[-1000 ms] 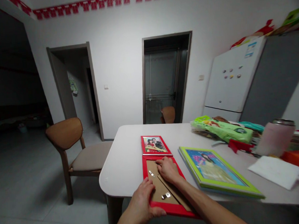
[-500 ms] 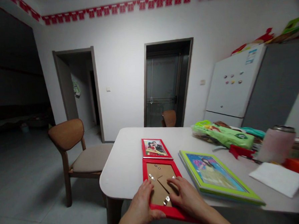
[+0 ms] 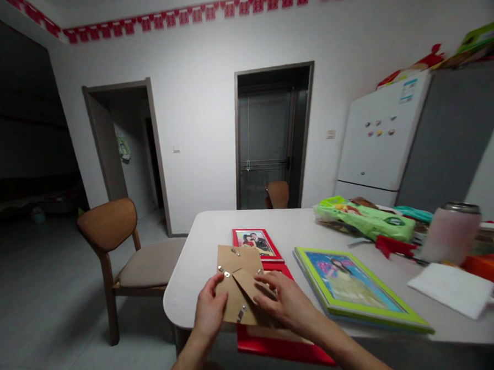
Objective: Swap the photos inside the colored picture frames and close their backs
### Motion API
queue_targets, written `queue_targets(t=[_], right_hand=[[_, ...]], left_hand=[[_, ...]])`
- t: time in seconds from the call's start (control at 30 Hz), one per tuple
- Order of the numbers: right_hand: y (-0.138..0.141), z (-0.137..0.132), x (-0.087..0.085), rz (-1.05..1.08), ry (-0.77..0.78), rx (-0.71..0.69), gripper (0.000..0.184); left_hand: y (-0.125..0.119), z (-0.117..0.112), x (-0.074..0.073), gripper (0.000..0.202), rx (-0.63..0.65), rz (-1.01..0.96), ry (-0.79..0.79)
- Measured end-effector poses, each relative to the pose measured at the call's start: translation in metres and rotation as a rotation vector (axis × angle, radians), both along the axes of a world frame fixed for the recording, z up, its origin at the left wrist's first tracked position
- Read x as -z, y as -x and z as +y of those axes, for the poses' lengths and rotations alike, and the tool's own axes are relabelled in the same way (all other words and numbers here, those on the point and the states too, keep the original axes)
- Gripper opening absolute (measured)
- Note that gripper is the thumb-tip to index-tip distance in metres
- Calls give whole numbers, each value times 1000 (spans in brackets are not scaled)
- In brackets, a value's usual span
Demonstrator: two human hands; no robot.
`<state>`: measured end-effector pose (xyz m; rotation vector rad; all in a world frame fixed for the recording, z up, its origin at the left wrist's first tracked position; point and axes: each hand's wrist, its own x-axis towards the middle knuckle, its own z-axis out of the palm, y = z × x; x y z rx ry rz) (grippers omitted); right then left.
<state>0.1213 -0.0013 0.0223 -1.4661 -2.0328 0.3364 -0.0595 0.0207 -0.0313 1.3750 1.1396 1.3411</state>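
Observation:
Both my hands hold a brown cardboard backing board with small metal clips and a fold-out stand, lifted and tilted above a red photo frame lying face down at the table's near edge. My left hand grips the board's left lower edge. My right hand pinches its right side, fingers on the stand flap. Just beyond lies a second red frame with a photo of two people, face up.
A green-framed picture lies to the right on the white table. Further right are a green packet, a pink flask and white paper. A wooden chair stands left; a fridge behind.
The backing board lay in the red frame under my hands before; now both hands have lifted it out and up to the left, and the frame lies open.

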Motion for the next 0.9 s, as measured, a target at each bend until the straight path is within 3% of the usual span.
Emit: queue_targets(t=[0.07,0.17,0.27,0.43,0.6,0.73,0.83,0.9], right_hand=[[-7,3,8,6,-6,12,35],[-31,9,27,-120,25,141,36],[-52,13,46,-254,70,242,38],[-60,13,65,-312,110,295,40],[-58,17,63,-259,130,326,48],[-57,18,53,56,183,374,56],[-55,14,44,468,379,298,61],[-53,9,36,704,448,219,66]], left_hand=[[23,3,2,40,-50,20,51],[57,6,8,39,-88,91,85],[76,10,14,38,-102,179,100],[83,13,18,39,-166,441,74],[83,6,15,47,-246,707,11],[67,1,9,42,-282,806,-39],[29,-8,1,41,-249,773,-140],[-7,-19,-6,43,-95,696,-214]])
